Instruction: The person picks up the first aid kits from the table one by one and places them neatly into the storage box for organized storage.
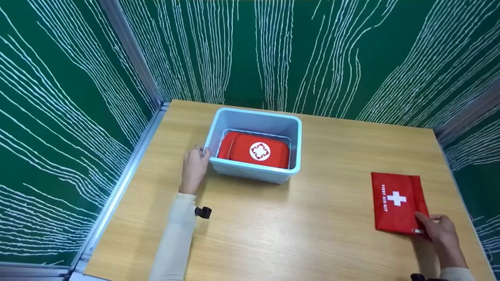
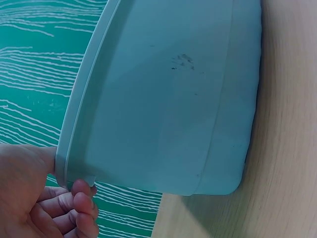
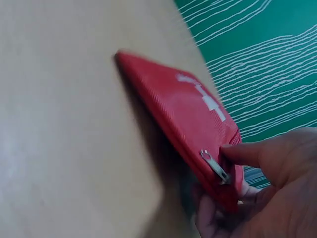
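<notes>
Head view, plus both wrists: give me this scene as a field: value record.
left hand: holds the light-blue plastic bin at its near-left rim corner
right hand: pinches the red FIRST AID KIT pouch at the corner by its zipper pull
bin contents: red case with white cross emblem; whether another red item lies under it, unclear
pouch location: outside bin, to its right
surface: wood-grain table

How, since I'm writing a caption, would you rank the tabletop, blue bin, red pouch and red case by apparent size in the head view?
1. Tabletop
2. Blue bin
3. Red pouch, partly covered by the right hand
4. Red case, inside the bin

Actual sizes unsure: camera distances may differ.
</notes>
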`<state>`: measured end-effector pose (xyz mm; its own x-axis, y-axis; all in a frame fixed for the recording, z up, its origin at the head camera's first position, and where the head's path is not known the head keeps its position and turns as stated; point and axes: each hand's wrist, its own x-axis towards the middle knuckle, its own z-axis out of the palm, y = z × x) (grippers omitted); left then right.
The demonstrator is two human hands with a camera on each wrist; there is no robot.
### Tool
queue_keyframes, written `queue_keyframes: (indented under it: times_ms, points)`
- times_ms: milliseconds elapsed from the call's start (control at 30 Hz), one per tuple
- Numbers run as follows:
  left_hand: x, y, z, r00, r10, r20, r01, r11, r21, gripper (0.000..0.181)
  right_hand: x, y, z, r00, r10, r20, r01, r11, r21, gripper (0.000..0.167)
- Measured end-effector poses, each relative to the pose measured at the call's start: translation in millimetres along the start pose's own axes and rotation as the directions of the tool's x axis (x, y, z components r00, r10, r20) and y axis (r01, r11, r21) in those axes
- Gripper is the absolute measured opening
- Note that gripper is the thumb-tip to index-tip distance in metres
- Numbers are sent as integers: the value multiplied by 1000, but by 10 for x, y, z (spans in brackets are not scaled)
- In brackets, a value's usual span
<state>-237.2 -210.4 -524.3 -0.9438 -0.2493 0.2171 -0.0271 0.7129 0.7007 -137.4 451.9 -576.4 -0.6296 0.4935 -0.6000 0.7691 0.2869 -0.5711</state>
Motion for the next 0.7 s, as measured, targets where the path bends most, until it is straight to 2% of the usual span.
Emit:
queue_keyframes:
  times_ms: [100, 200, 300, 367, 467, 600, 700]
  points:
    - [-3, -3, 2, 1000, -8, 11, 9, 1000, -9, 29, -57, -76, -63, 999, -39, -19, 41, 991, 130, 52]
    - [-7, -4, -2, 1000, -12, 18, 12, 1000, -12, 29, -124, -160, -112, 998, -41, -41, 51, 965, 257, 54]
    - [-7, -3, -4, 1000, 0, 15, 0, 1000, -13, 29, -186, -240, -151, 998, -37, -55, 54, 937, 346, 68]
    - [-6, -1, -4, 1000, 5, 9, -4, 1000, -14, 30, -224, -283, -168, 998, -31, -61, 53, 915, 401, 67]
    - [-9, 1, -3, 1000, -2, 7, 2, 1000, -16, 30, -271, -335, -181, 996, -31, -85, 68, 873, 482, 57]
    - [-12, 1, 0, 1000, -16, 13, 16, 1000, -16, 30, -323, -420, -170, 983, -73, -167, 153, 831, 535, 38]
    - [-11, -2, 2, 1000, -22, 16, 22, 1000, -19, 30, -377, -504, -170, 968, -123, -220, 221, 834, 506, 34]
